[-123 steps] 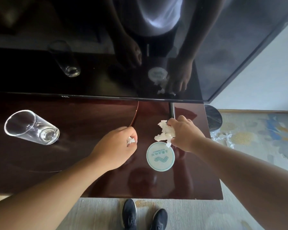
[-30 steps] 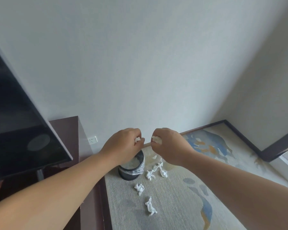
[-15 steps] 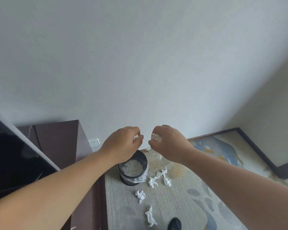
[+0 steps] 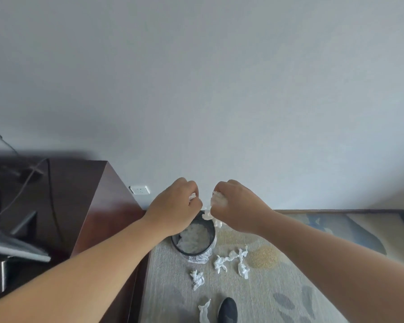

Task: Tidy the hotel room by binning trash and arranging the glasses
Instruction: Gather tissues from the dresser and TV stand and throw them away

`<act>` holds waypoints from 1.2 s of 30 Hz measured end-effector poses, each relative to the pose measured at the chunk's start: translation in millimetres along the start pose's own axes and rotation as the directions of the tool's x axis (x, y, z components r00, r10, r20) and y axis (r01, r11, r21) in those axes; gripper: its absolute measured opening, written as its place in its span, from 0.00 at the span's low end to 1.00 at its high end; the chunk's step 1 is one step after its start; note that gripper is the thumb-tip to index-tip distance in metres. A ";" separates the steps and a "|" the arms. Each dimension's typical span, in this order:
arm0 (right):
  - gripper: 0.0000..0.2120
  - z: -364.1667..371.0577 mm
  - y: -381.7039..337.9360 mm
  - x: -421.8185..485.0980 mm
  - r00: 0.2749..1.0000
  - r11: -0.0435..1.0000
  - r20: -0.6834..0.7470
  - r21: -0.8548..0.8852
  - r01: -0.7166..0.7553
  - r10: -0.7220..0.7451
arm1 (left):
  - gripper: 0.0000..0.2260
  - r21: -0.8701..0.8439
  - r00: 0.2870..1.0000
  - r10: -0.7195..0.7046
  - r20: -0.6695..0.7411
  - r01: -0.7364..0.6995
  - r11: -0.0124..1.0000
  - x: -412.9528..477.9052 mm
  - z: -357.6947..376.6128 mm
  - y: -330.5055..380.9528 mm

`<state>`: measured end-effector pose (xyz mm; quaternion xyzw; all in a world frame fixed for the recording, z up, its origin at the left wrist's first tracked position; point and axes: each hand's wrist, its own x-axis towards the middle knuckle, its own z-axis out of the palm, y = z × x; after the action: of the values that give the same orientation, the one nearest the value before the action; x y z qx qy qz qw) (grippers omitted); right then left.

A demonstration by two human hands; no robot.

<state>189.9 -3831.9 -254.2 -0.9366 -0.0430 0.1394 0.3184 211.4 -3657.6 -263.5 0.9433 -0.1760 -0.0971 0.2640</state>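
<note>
- Curling tight, the fingers [image 4: 193, 185] of the left hand [image 4: 175, 206] pinch a small tissue scrap [image 4: 192, 196] against the thumb.
- The fingers [image 4: 223, 185] of the right hand [image 4: 237, 206] close round a larger tissue wad [image 4: 217, 199]; its loose tail hangs below the fist.
- Both hands hover close together, not touching, above the bin [image 4: 184, 251].
- The bin is black with a clear liner [image 4: 197, 259] and holds white paper. It stands at the left edge of the carpet [image 4: 266, 294], just beside the dark worktop [image 4: 84, 194].
- Several crumpled tissues [image 4: 220, 264] lie on the carpet near the bin, on its near side.
- A dark shoe [image 4: 228, 310] rests on the carpet just beside the nearest tissue.
- A wall socket [image 4: 139, 190] sits by the worktop's far right corner.
</note>
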 end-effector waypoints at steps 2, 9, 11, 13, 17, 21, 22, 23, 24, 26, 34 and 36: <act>0.07 0.5 15.5 13.1 1.000 1.000 0.029 -0.005 -0.001 0.001 | 0.05 -0.012 0.999 -0.042 -0.007 0.041 0.999 10.8 11.5 -0.2; 0.12 23.9 48.5 52.4 0.998 1.000 0.059 -0.021 -0.006 0.008 | 0.05 -0.064 0.991 -0.134 0.006 0.134 0.989 37.5 53.0 -24.1; 0.12 36.7 58.3 63.1 0.998 1.000 0.070 -0.030 -0.006 0.008 | 0.04 -0.081 0.986 -0.162 0.036 0.164 0.983 45.5 69.3 -35.7; 0.12 51.5 68.7 72.9 0.996 0.999 0.082 -0.023 -0.031 0.032 | 0.03 -0.089 0.981 -0.179 0.071 0.185 0.979 54.9 86.0 -49.3; 0.13 86.1 91.3 94.9 0.990 0.997 0.115 -0.036 -0.074 0.077 | 0.03 -0.123 0.974 -0.201 0.107 0.214 0.969 72.1 121.9 -82.0; 0.16 128.0 114.8 119.7 0.980 0.993 0.160 -0.044 -0.111 0.117 | 0.05 -0.135 0.948 -0.269 0.172 0.293 0.947 83.9 162.0 -115.3; 0.16 138.6 120.4 125.5 0.978 0.993 0.169 -0.046 -0.112 0.118 | 0.05 -0.128 0.943 -0.278 0.182 0.303 0.944 86.4 171.9 -123.9; 0.17 149.3 125.9 131.3 0.977 0.993 0.178 -0.048 -0.111 0.118 | 0.06 -0.124 0.939 -0.286 0.189 0.312 0.942 88.7 180.8 -132.1; 0.17 159.9 131.2 136.9 0.975 0.993 0.187 -0.049 -0.112 0.119 | 0.06 -0.129 0.935 -0.296 0.194 0.323 0.937 90.8 189.5 -140.6; 0.17 181.3 142.0 147.9 0.970 0.991 0.204 -0.056 -0.121 0.130 | 0.06 -0.150 0.923 -0.328 0.199 0.360 0.921 95.6 205.4 -156.4; 0.18 252.3 185.3 191.5 0.946 0.973 0.231 -0.107 -0.207 0.226 | 0.10 -0.097 0.878 -0.427 0.216 0.455 0.885 118.1 268.2 -213.1; 0.20 264.8 192.1 200.3 0.943 0.968 0.228 -0.119 -0.221 0.243 | 0.12 -0.083 0.867 -0.449 0.218 0.475 0.876 122.2 281.2 -222.7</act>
<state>303.7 -3795.6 -618.8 -0.9249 0.0229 0.2866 0.2488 308.6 -3657.1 -629.8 0.9242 0.0375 -0.2595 0.2775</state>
